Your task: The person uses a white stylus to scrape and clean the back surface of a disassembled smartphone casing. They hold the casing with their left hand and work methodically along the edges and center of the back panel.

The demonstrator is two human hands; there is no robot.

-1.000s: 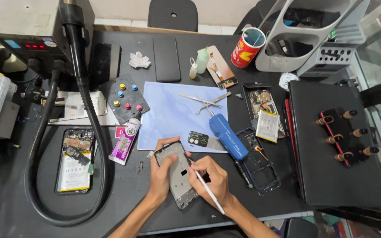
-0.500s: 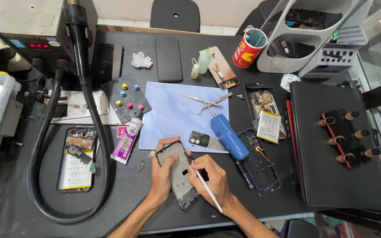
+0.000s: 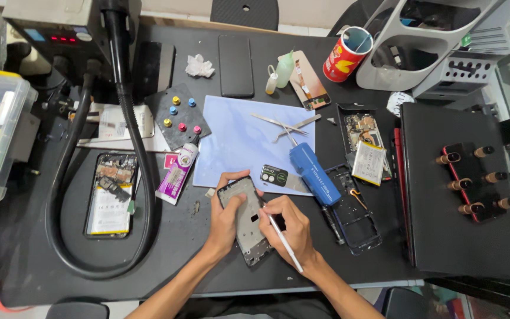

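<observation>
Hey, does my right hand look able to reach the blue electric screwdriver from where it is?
Probably yes. The blue electric screwdriver lies just beyond the right hand with nothing between them, but that hand holds a thin white tool, so it would need to be set down first.

Single head-worn view, steep downward look from above the near edge of the dark-topped work table (image 3: pixel 42 260); hands at lower centre frame.

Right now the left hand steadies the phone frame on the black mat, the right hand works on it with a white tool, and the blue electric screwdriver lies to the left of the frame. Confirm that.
Not quite. The blue electric screwdriver lies to the right of the phone frame, not the left, as the head view shows. The rest holds: the left hand steadies the frame on the black mat, and the right hand works on it with a white tool.
</observation>
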